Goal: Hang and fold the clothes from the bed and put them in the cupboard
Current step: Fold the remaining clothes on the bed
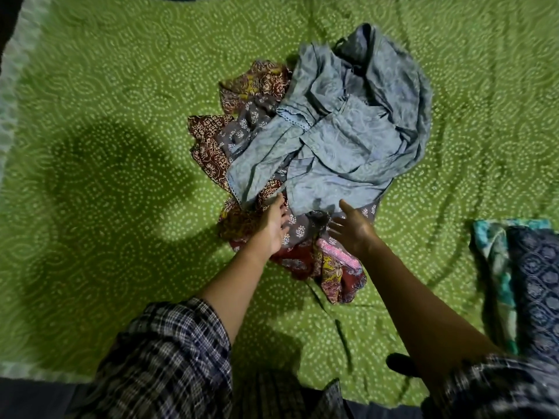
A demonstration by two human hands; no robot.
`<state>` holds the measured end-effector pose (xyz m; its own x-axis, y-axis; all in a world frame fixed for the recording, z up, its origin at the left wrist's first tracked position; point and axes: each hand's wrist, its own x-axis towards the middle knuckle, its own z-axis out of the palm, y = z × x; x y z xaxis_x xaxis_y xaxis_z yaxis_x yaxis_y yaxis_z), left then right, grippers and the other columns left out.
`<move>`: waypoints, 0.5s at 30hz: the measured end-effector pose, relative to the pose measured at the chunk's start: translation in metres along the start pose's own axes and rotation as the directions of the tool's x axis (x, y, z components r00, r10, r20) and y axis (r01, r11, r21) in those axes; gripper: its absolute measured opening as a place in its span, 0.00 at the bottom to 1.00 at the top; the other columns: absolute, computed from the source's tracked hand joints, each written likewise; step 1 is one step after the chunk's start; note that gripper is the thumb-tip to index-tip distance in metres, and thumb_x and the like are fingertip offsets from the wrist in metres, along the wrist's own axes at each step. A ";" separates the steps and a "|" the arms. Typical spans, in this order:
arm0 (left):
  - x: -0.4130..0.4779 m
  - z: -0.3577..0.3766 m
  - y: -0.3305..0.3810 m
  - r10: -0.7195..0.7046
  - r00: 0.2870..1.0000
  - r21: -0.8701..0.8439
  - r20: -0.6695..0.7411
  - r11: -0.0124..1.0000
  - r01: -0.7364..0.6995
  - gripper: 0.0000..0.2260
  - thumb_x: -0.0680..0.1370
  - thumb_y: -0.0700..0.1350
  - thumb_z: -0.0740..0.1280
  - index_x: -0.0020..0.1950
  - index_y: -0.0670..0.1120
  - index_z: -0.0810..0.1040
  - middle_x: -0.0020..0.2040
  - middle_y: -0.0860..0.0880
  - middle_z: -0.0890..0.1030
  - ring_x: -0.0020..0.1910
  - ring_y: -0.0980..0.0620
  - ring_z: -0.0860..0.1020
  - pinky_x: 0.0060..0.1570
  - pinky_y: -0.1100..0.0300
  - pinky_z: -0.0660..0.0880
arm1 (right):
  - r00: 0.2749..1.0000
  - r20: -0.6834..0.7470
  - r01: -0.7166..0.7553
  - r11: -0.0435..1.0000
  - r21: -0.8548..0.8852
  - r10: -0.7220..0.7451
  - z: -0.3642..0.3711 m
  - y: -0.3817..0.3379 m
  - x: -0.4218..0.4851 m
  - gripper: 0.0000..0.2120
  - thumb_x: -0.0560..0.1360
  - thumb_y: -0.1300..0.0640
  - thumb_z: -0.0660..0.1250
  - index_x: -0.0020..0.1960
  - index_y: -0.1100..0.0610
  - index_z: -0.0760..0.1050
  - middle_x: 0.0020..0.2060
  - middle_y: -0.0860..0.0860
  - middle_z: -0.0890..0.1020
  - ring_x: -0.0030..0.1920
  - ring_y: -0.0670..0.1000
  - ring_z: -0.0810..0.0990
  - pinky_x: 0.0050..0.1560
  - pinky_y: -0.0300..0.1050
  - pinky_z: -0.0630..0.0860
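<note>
Blue-grey garment (pixel 348 131) topped the clothes pile mid-bedspread (pixel 106 116), covering the maroon prints (pixel 208 140). Left hand (pixel 273 226) and right hand (pixel 354 229) were at its near side, fingers straight, gripping nothing. Folded stack (pixel 526 282) sat at the right edge.

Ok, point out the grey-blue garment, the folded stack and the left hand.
Grey-blue garment (pixel 348 140): head view, middle of the crumpled cloth.
Folded stack (pixel 535 285): head view, its navy top piece.
Left hand (pixel 273 226): head view, middle of the hand.
</note>
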<state>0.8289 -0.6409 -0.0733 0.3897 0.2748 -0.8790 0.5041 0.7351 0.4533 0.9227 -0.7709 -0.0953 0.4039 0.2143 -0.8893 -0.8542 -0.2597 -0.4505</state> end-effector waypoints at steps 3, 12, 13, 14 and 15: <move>0.013 0.004 0.003 -0.002 1.000 0.000 0.005 1.000 0.002 0.22 0.83 0.52 0.52 0.74 0.43 0.60 0.74 0.44 0.63 0.72 0.45 0.63 0.72 0.52 0.59 | 0.998 -0.052 -0.016 0.999 0.051 0.019 0.006 -0.003 0.015 0.21 0.81 0.54 0.58 0.69 0.64 0.63 0.57 0.60 0.73 0.58 0.59 0.74 0.51 0.47 0.72; 0.034 0.016 0.004 0.082 0.978 -0.112 -0.192 0.988 -0.104 0.19 0.75 0.36 0.68 0.64 0.42 0.69 0.59 0.44 0.75 0.54 0.48 0.74 0.39 0.65 0.75 | 0.989 -0.139 -0.014 0.973 0.232 0.047 0.010 -0.016 0.050 0.06 0.79 0.66 0.60 0.43 0.63 0.70 0.35 0.57 0.77 0.27 0.46 0.77 0.25 0.37 0.75; 0.033 0.018 0.005 0.122 0.963 -0.106 -0.238 0.983 -0.150 0.20 0.73 0.34 0.69 0.64 0.41 0.69 0.56 0.44 0.75 0.52 0.48 0.74 0.33 0.67 0.75 | 0.987 -0.150 -0.025 0.966 0.256 0.065 0.011 -0.016 0.052 0.10 0.79 0.67 0.58 0.39 0.62 0.68 0.27 0.55 0.75 0.21 0.45 0.74 0.21 0.36 0.71; 0.032 0.020 0.004 0.155 0.949 -0.093 -0.274 0.978 -0.187 0.21 0.72 0.32 0.70 0.63 0.40 0.69 0.54 0.45 0.75 0.50 0.48 0.74 0.32 0.67 0.75 | 0.984 -0.167 -0.016 0.961 0.278 0.065 0.011 -0.015 0.053 0.12 0.79 0.69 0.56 0.37 0.61 0.66 0.22 0.53 0.73 0.17 0.45 0.71 0.19 0.35 0.68; 0.033 0.021 0.004 0.175 0.939 -0.082 -0.296 0.975 -0.207 0.22 0.71 0.30 0.70 0.63 0.39 0.69 0.52 0.45 0.74 0.50 0.49 0.74 0.37 0.65 0.76 | 0.981 -0.182 -0.005 0.956 0.292 0.060 0.011 -0.016 0.053 0.13 0.79 0.70 0.56 0.37 0.61 0.65 0.22 0.53 0.71 0.16 0.45 0.69 0.18 0.34 0.67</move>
<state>0.8602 -0.6420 -0.0973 0.2264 0.5699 -0.7899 0.3478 0.7102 0.6121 0.9542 -0.7455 -0.1348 0.4047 0.0233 -0.9142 -0.9144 0.0253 -0.4041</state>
